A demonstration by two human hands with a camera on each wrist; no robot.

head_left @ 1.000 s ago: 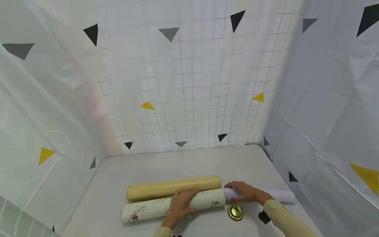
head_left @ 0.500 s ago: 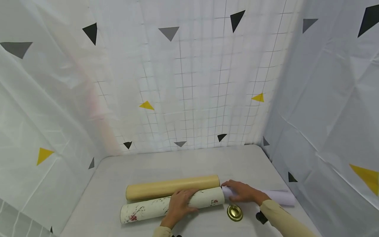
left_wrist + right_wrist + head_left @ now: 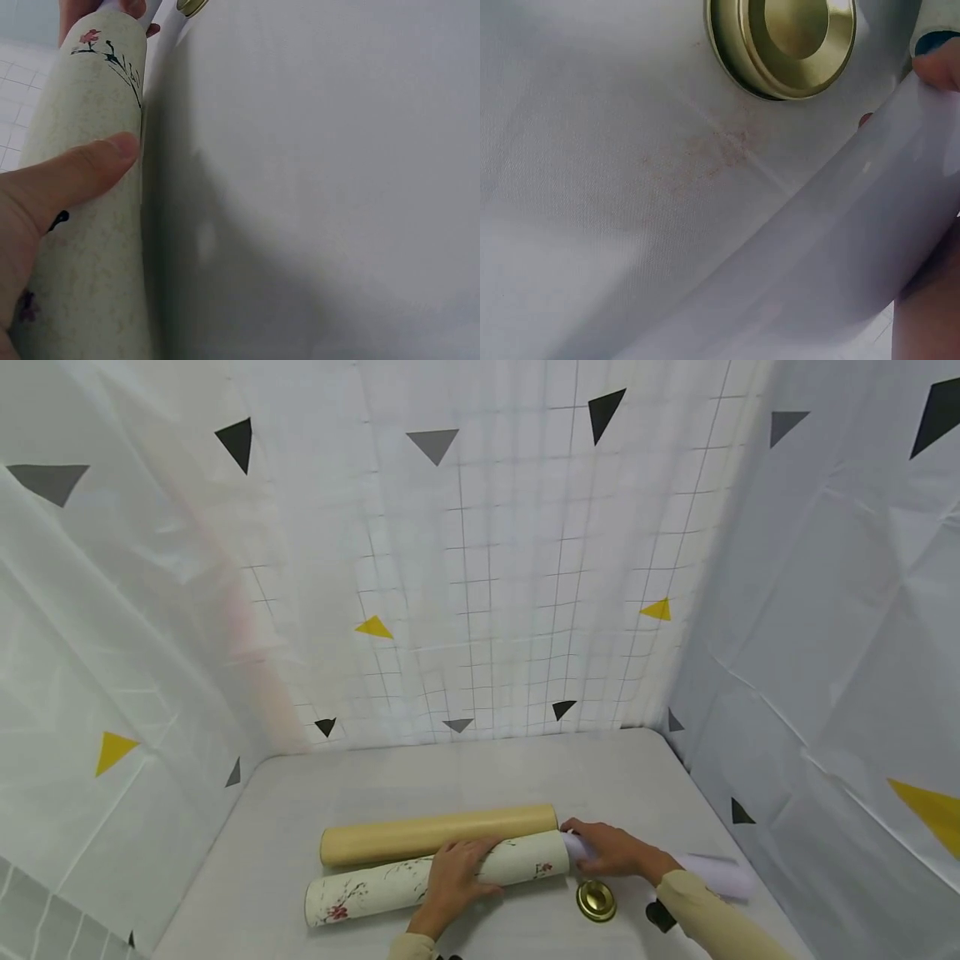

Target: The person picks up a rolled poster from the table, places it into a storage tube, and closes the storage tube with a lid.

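My left hand (image 3: 453, 885) grips the middle of a pale paper tube with a flower print (image 3: 367, 891), its thumb lying across the near side in the left wrist view. At the tube's right end, my right hand (image 3: 618, 850) holds a roll of white, faintly lilac paper (image 3: 716, 872). The roll's left end sits at the tube's mouth; how far it reaches inside is hidden. In the right wrist view, the paper roll (image 3: 817, 240) crosses diagonally, with the fingers close to the tube's blue-lined opening (image 3: 934, 43). A round gold metal lid (image 3: 596, 901) lies near the right hand.
Directly behind the floral tube lies a plain tan tube (image 3: 438, 837). All of this rests on a white-covered table (image 3: 465, 777), enclosed by white sheets (image 3: 480, 568) at the back and both sides.
The paper roll's outer right end has swung slightly towards me. My right hand has shifted a little left at the tube's mouth. The left hand stays in place.
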